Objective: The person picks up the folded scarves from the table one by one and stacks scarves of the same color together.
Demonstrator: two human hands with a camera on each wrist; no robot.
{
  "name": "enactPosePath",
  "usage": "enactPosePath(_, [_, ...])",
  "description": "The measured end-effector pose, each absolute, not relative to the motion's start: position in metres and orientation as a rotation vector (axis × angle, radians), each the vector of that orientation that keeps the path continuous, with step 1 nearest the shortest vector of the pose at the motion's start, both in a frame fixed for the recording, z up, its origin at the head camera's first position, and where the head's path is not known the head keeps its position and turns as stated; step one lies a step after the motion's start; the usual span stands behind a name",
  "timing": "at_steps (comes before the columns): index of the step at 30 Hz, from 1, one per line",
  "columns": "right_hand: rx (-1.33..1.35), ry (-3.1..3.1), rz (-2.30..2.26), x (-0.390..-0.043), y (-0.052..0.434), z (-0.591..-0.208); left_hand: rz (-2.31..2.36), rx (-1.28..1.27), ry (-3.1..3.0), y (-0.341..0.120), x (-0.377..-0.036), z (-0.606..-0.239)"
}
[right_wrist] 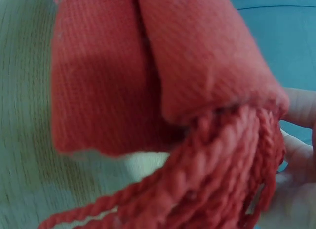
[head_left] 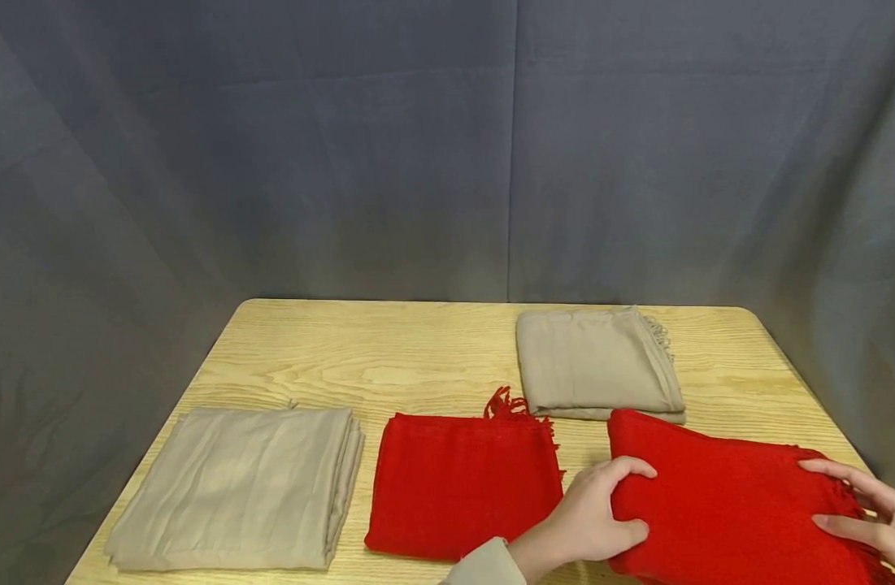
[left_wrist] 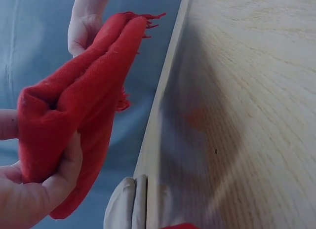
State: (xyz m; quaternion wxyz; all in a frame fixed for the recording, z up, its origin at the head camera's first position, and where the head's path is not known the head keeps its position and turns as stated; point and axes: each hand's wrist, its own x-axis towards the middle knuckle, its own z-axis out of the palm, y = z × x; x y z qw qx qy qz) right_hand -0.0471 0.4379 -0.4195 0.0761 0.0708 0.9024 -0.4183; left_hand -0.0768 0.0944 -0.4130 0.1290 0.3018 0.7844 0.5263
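Note:
A folded red scarf with a fringe is held above the table's front right corner. My left hand grips its left folded edge, thumb on top; the left wrist view shows that hand closed round the doubled red scarf. My right hand holds the fringed right end. In the right wrist view the red scarf's fringe hangs close to the camera, with my fingers behind it. A second folded red scarf lies flat on the table just left of my left hand.
The wooden table stands before a grey backdrop. One folded beige scarf lies at the front left, and another beige scarf lies at the back right, just beyond the held one. The table's right edge runs close to my right hand.

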Motion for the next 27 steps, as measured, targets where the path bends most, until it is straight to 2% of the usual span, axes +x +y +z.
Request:
enactPosePath(16, [0.161, 2.718, -1.340, -0.047, 0.434, -0.418, 1.500, 0.882, 2.300, 0.086, -0.077, -0.407])
enactPosePath(27, [0.218, 2.684, -1.298, -0.048, 0.428, -0.409, 1.541, 0.887, 2.269, 0.082, -0.078, -0.404])
